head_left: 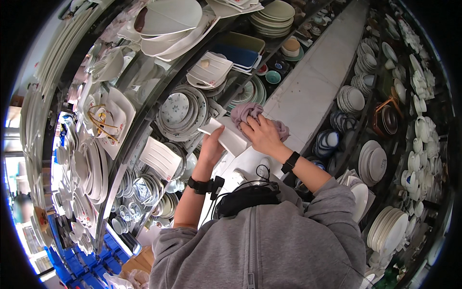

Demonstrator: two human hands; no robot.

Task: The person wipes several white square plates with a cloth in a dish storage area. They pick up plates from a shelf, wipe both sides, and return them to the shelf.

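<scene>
A white rectangular dish (230, 137) is tilted in front of me, its left edge gripped by my left hand (211, 148), with the thumb on top. My right hand (263, 135) is closed on a crumpled mauve cloth (246, 111) at the dish's right end. Part of the cloth hangs out to the right of the fingers. Whether the cloth presses on the dish's face is hidden by the hand. Just left of the dish stand stacked round plates (179, 111) with patterned rims.
Shelves full of crockery line both sides of a narrow tiled aisle (308, 86). Close to my left arm lies a ridged white tray (160, 158). On the right are stacked bowls (350, 99) and white plates (387, 230). Blue crates (86, 269) stand at the lower left.
</scene>
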